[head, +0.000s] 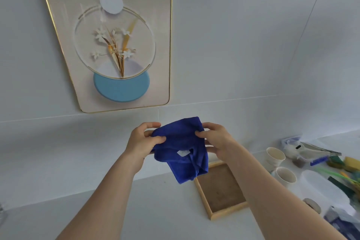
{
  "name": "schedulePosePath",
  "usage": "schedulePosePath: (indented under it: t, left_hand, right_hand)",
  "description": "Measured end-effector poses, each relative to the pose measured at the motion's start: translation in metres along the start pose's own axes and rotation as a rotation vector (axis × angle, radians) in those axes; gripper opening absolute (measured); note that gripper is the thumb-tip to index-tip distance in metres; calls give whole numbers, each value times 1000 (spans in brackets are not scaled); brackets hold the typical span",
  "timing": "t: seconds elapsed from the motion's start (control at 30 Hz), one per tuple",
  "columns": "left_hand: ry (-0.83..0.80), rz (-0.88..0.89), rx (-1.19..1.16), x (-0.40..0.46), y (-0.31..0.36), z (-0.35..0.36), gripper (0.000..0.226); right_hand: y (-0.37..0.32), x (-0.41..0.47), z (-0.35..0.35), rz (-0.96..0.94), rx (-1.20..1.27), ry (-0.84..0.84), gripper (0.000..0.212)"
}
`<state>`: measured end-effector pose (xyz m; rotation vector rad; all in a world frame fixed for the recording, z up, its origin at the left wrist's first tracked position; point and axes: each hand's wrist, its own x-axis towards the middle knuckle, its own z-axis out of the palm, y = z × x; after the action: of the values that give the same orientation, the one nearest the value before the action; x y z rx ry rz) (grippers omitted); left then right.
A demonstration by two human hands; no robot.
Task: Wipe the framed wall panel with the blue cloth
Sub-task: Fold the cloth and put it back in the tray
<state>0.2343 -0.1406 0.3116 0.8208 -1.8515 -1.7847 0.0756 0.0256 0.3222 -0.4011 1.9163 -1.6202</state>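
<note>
The blue cloth (182,148) is held in mid-air below the framed wall panel (116,41), clear of its lower gold edge and not touching it. The cloth is gripped at its upper left corner by the left hand (143,141), fingers closed with the thumb pressed over the fabric. Its upper right edge is pinched by the right hand (216,140), thumb on the front face and fingers curled behind. The rest of the cloth hangs crumpled, with a small white tag visible near its middle.

The panel is mounted on the white wall, showing a floral motif inside a ring above a light blue disc. Below and to the right of the panel, a shallow wooden tray (221,191) lies on the white counter (159,210), partly hidden by the hanging cloth. Further right of the tray, two paper cups (280,165) are seen, beside a clutter of sponges and plastic items.
</note>
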Motion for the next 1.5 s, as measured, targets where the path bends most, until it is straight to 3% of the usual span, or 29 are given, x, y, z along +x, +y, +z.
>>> schedulePosePath:
  t: [0.23,0.6,0.97,1.17,1.5]
  left_hand:
    - [-21,-47,25,28,-26,89,46]
    - [-15,-204,72,70,-92,195,49]
    - [10,-399,86,102,-164,243,47]
    - [38,-484,177,115,-207,255,47]
    - [75,-422,448,129,-246,272,47]
  right_hand:
    - [34,33,-77,60,-29,84,29]
    - [109,101,-163,214,-64,69,29]
    - [185,157,-197,366,-171,-19,28]
    - [231,178,-192,391,-276,-20,38]
    - [275,195,-190,310,-416,77,39]
